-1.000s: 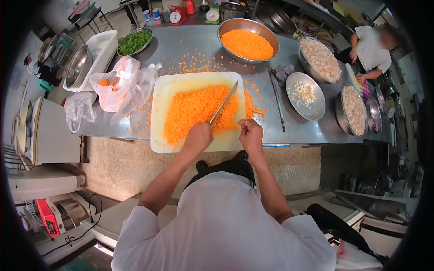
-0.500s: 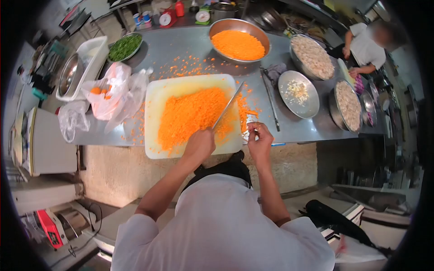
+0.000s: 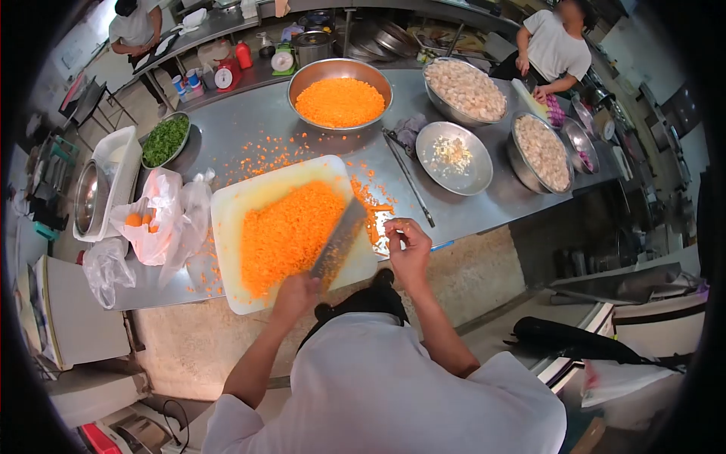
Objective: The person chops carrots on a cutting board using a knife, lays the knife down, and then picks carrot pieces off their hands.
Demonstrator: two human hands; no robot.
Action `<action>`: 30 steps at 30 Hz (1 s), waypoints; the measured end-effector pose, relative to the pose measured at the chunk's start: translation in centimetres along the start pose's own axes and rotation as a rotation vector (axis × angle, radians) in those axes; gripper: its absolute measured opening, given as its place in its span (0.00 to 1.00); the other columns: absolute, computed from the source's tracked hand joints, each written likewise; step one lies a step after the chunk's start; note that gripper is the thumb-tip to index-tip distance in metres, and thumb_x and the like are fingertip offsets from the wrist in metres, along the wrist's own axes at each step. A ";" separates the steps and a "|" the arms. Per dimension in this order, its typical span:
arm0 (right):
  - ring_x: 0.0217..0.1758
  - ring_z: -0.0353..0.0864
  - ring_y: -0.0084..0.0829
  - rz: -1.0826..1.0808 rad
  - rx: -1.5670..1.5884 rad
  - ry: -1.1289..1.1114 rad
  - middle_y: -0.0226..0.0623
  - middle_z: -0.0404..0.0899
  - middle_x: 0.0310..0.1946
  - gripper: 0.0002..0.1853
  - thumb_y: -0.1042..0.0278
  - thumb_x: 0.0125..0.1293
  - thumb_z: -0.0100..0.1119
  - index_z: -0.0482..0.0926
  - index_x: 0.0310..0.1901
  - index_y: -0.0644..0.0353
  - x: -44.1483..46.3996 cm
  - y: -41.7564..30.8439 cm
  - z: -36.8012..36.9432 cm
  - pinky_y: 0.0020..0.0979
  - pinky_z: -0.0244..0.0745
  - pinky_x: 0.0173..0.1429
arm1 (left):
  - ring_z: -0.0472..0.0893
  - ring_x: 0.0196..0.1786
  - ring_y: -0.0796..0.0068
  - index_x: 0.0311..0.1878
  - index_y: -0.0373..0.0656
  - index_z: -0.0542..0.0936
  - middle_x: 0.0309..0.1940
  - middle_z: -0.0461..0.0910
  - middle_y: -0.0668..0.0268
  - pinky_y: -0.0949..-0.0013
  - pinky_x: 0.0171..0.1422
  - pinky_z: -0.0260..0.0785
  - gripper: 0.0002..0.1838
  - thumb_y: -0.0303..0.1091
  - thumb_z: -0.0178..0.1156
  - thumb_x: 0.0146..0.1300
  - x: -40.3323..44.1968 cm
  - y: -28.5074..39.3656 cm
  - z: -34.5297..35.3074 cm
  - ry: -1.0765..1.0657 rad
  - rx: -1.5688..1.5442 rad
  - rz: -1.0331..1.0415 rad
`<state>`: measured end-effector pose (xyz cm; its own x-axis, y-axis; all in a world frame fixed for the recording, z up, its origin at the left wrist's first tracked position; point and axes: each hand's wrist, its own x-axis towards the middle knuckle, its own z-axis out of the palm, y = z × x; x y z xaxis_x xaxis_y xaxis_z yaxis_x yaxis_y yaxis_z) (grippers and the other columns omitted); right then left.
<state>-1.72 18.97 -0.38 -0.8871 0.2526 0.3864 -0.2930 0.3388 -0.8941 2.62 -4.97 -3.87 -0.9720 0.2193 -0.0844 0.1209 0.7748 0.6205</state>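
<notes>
My left hand (image 3: pixel 295 295) grips the handle of a cleaver (image 3: pixel 339 242), its broad blade tilted, with orange bits stuck near the lower part. Under the blade, finely chopped carrot (image 3: pixel 283 234) is heaped on a white cutting board (image 3: pixel 234 291). Just right of the board, my right hand (image 3: pixel 409 246) is closed with thumb and fingertips together; whatever is between them is too small to make out. Beside those fingers lie carrot scraps (image 3: pixel 372 198) and a whitish patch on the metal table.
A steel bowl of chopped carrot (image 3: pixel 340 102) stands behind the board. To the right are a bowl of chopped garlic (image 3: pixel 452 155), a metal rod (image 3: pixel 408 180) and two bowls of pale meat (image 3: pixel 541 151). Plastic bags (image 3: pixel 155 216) and greens (image 3: pixel 165 140) lie left. Two people work farther off.
The view has turned and shifted, so the table appears tilted. The cleaver has rolled to show its flat side. My right hand remains pinched beside the board.
</notes>
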 end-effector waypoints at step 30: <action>0.36 0.76 0.21 -0.040 0.118 0.073 0.33 0.77 0.35 0.13 0.93 0.55 0.49 0.78 0.35 0.65 0.2 -2.8 0.2 0.20 0.73 0.38 | 0.80 0.31 0.56 0.29 0.41 0.81 0.24 0.78 0.52 0.58 0.35 0.69 0.10 0.38 0.67 0.50 -1.4 -12.5 -10.5 -0.244 0.007 -0.217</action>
<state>-1.18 17.84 2.19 -0.8470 0.3075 0.4337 -0.3712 0.2419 -0.8965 0.34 -21.22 -3.32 -0.8984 0.1833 -0.3992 -0.0820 0.8227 0.5625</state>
